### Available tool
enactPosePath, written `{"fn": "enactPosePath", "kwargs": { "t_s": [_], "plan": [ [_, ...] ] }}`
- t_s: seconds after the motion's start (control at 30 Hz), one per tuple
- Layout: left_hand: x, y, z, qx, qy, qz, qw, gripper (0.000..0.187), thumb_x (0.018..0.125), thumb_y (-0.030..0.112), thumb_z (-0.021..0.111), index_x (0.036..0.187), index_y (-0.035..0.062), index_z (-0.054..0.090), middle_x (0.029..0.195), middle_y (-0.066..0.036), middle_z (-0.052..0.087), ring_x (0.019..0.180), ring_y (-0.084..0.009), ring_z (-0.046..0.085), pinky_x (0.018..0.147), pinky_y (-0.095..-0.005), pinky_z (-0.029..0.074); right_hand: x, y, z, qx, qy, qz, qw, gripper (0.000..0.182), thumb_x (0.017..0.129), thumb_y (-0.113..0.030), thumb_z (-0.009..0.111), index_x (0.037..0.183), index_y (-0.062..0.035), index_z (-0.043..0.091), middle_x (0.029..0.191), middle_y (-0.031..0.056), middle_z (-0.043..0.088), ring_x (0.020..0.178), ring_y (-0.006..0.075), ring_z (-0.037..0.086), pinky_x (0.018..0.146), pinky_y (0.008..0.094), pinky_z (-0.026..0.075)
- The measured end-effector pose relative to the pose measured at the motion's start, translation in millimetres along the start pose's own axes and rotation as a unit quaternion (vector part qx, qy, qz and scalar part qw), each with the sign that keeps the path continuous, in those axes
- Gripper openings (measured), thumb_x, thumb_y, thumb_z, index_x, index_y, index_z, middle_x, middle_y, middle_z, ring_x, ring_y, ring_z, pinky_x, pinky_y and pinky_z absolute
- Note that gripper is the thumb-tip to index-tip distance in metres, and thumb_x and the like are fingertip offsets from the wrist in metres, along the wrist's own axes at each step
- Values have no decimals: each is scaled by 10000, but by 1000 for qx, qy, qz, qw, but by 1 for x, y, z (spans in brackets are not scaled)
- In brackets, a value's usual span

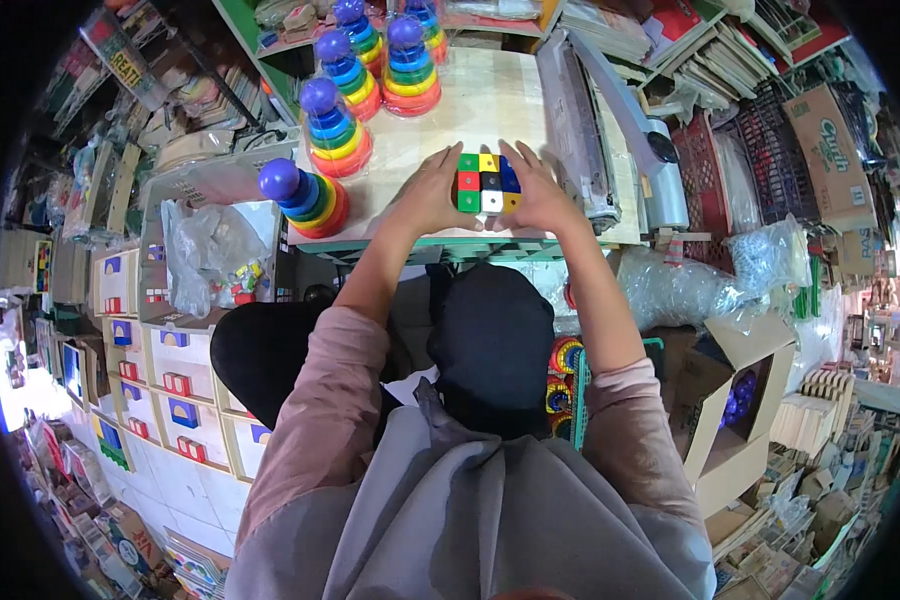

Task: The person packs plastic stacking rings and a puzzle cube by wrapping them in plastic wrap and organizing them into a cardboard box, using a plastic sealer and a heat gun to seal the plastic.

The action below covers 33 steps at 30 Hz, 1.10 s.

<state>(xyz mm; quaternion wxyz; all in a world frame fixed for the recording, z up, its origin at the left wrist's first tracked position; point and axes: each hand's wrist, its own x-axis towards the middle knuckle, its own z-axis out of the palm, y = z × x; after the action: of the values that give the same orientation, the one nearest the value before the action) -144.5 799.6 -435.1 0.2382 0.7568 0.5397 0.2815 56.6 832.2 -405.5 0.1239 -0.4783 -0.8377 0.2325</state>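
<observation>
A block of small coloured cubes (pixel 489 182), green, yellow, red, black, white and blue, sits in a tight square grid on the pale wooden tabletop (pixel 505 95). Against its left side my left hand (pixel 433 195) is cupped, thumb near the front edge and fingers stretched forward. My right hand (pixel 542 193) wraps the right side the same way, covering part of the cubes there. Between them, the two hands hold the grid from its sides. Left of my left hand, a ring stacker (pixel 315 202) with a purple ball on top leans outward.
More rainbow ring stackers (pixel 410 70) stand at the table's back left. A long grey device (pixel 582 130) lies along the right side. A grey crate (pixel 215 170) with plastic bags is left, and an open cardboard box (pixel 735 410) with purple balls is right.
</observation>
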Motion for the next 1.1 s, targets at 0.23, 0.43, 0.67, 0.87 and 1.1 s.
{"fn": "enactPosePath", "kwargs": {
  "t_s": [0.23, 0.43, 0.67, 0.87, 1.1],
  "plan": [
    [-8, -1, 13, -49, 37, -17, 998, 993, 510, 298, 830, 1311, -35, 346, 1302, -213, 409, 1180, -321, 434, 971, -372, 382, -32, 14, 24, 185, 98, 49, 977, 900, 550, -149, 802, 1318, 10, 361, 1205, 206, 470, 1100, 320, 493, 938, 368, 401],
    [-9, 7, 8, -74, 38, -20, 996, 915, 545, 208, 829, 1297, -37, 369, 1293, -197, 420, 961, -241, 554, 789, -320, 487, -35, 8, 32, 161, 139, 24, 977, 796, 585, -111, 762, 1297, -32, 414, 1224, 202, 448, 1132, 361, 433, 960, 378, 370],
    [-15, -2, 20, -84, 85, 41, 992, 855, 545, 170, 826, 1257, -55, 409, 1261, -228, 446, 968, -268, 589, 782, -320, 513, -45, -5, 48, -122, 132, -64, 982, 575, 793, -131, 537, 1341, -127, 363, 1409, 93, 311, 1296, 347, 275, 981, 604, 253],
    [-19, 10, 15, -96, 79, 76, 989, 869, 574, 74, 812, 1301, -40, 351, 1235, -188, 464, 883, -209, 595, 670, -281, 545, -57, -1, 48, 40, 155, -40, 986, 596, 798, -106, 497, 1365, -86, 313, 1443, 148, 242, 1327, 373, 211, 1005, 600, 207],
    [-8, -3, 25, 141, 100, 110, 979, 729, 755, 316, 666, 1292, -62, 349, 1317, -279, 369, 1249, -398, 322, 1050, -434, 243, -156, -7, 80, 401, 177, 64, 897, 420, 906, -282, 495, 1252, -46, 473, 1335, 134, 432, 1270, 249, 367, 1046, 318, 269]
  ]
}}
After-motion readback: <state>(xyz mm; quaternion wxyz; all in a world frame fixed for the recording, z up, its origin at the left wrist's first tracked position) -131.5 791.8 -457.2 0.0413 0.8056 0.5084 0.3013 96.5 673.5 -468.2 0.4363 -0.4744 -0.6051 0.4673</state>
